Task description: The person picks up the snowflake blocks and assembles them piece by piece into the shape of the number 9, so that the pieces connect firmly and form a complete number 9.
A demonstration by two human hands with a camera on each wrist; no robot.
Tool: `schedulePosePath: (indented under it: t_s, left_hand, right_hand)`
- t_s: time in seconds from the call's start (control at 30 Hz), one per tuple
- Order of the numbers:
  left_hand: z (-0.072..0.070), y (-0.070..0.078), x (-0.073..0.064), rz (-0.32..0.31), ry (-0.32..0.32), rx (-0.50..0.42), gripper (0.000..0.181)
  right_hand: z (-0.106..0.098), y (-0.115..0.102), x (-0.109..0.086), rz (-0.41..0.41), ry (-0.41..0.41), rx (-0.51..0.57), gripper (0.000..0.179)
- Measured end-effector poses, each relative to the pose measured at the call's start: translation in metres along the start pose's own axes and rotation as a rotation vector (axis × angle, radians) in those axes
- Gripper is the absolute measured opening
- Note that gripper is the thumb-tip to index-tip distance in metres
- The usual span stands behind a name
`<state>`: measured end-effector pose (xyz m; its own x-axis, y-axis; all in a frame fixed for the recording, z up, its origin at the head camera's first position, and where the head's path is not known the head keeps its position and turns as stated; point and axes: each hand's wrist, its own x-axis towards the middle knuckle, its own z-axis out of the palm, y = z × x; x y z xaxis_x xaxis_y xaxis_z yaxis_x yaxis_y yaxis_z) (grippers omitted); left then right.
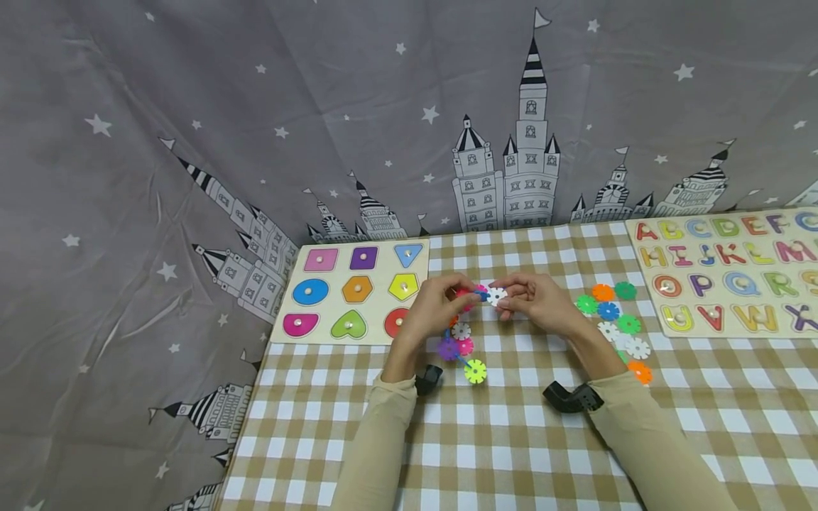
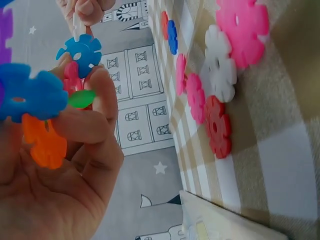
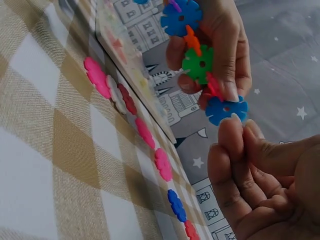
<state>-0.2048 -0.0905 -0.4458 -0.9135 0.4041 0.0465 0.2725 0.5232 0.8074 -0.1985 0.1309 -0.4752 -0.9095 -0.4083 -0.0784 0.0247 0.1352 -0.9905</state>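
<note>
My left hand (image 1: pixel 431 305) grips a chain of interlocking plastic snowflake discs. Blue, orange, green and pink pieces follow one another along it, with a blue disc (image 3: pixel 226 110) at the end facing the other hand. My right hand (image 1: pixel 543 304) pinches a white disc (image 1: pixel 495 296) between thumb and fingertips. Its edge meets that blue end disc, and in the right wrist view the fingers mostly hide it. Part of the chain hangs below the left hand, down to a yellow disc (image 1: pixel 476 371).
Loose discs, among them a red one (image 2: pixel 218 127), lie on the checked cloth beyond the hands. More, including an orange one (image 1: pixel 640 372), lie right of the right arm. A shape puzzle board (image 1: pixel 339 298) stands left, an alphabet board (image 1: pixel 686 310) right. A grey curtain (image 1: pixel 358 106) hangs behind.
</note>
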Motion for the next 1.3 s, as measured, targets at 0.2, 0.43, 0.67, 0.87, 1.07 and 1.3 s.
schedulePosePath:
  t_s: [0.2, 0.43, 0.67, 0.87, 1.07, 1.3]
  left_hand:
    - [0.004, 0.002, 0.000, 0.004, 0.013, -0.036, 0.010]
    - [0.007, 0.004, 0.001, -0.017, -0.013, -0.073, 0.011]
    - [-0.001, 0.002, -0.001, -0.147, -0.103, -0.199, 0.013]
    - [-0.009, -0.003, -0.003, -0.176, -0.135, -0.207, 0.030]
    - [-0.011, -0.006, -0.003, -0.113, -0.183, -0.117, 0.041]
    - [-0.013, -0.006, -0.005, -0.102, -0.209, -0.041, 0.042]
  right_hand:
    - [0.000, -0.002, -0.001, -0.015, 0.004, -0.013, 0.031]
    - [-0.001, -0.001, -0.001, -0.044, 0.013, -0.028, 0.032]
    - [-0.008, -0.001, 0.000, -0.097, 0.083, -0.129, 0.037]
    - [-0.012, -0.001, -0.001, -0.114, 0.271, -0.379, 0.040]
    - [-0.010, 0.006, 0.002, -0.084, 0.247, -0.522, 0.048]
    - [-0.010, 0.015, 0.002, -0.101, 0.249, -0.637, 0.047]
